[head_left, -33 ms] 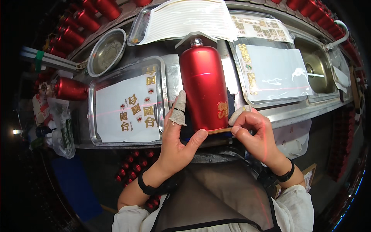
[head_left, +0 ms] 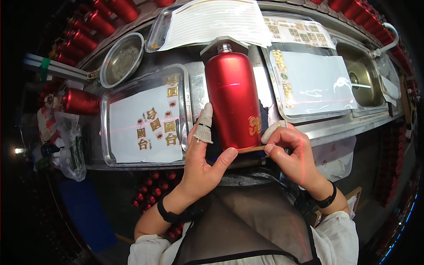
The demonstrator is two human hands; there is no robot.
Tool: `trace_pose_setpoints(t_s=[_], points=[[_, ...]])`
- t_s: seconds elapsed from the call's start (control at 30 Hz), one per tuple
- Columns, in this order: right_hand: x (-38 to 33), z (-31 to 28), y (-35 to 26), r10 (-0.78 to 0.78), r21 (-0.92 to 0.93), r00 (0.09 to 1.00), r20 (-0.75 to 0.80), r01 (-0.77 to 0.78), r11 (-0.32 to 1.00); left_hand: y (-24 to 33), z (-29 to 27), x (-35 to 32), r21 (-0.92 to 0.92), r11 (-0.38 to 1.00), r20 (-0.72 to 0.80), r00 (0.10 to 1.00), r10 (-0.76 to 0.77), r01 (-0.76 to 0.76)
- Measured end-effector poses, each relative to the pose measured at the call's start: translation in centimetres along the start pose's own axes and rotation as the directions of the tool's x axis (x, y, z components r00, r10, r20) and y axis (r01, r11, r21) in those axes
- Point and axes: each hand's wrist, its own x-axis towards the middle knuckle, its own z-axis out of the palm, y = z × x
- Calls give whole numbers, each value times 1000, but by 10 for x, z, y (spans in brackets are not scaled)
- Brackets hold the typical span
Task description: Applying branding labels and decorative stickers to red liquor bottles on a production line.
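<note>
A glossy red bottle (head_left: pixel 232 97) lies on its back in front of me, its neck pointing away and a gold decal (head_left: pixel 254 125) near its lower right edge. My left hand (head_left: pixel 198 170) lies against its lower left, index finger along the side and thumb at the base. Pale cloth finger covers wrap fingers of both hands. At the bottle's lower right corner, my right hand (head_left: pixel 293 152) is curled, thumb and fingertips close together by a thin brown strip (head_left: pixel 251 149) at the base. Whatever may be between those fingertips is hidden.
To the left, a metal tray (head_left: pixel 185 84) holds a white sheet with gold decals. Another tray (head_left: pixel 282 117) with a decal sheet stands right, beside a sink (head_left: pixel 369 73). Behind are a metal bowl (head_left: pixel 106 75) and striped paper (head_left: pixel 216 22). Red bottles (head_left: pixel 99 23) line the back.
</note>
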Motion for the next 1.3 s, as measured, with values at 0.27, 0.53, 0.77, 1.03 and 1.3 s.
trace_pose_setpoints(t_s=[0.27, 0.53, 0.77, 1.03, 1.3], points=[[1, 0, 3, -9, 15, 1000, -9, 10, 1000, 2, 2, 1, -63, 997, 55, 998, -41, 44], [4, 2, 7, 7, -25, 1000, -3, -7, 1000, 6, 2, 3, -53, 998, 47, 998, -45, 47], [11, 11, 6, -26, -173, 998, -52, 17, 985, 13, 4, 0, 214, 976, 31, 999, 32, -38], [11, 10, 4, 39, -227, 998, -46, -48, 973, -18, -12, -11, -197, 979, 70, 997, -35, 48], [11, 16, 7, 26, -211, 999, -42, -35, 977, 12, -33, -28, 406, 870, 186, 957, 221, -280]])
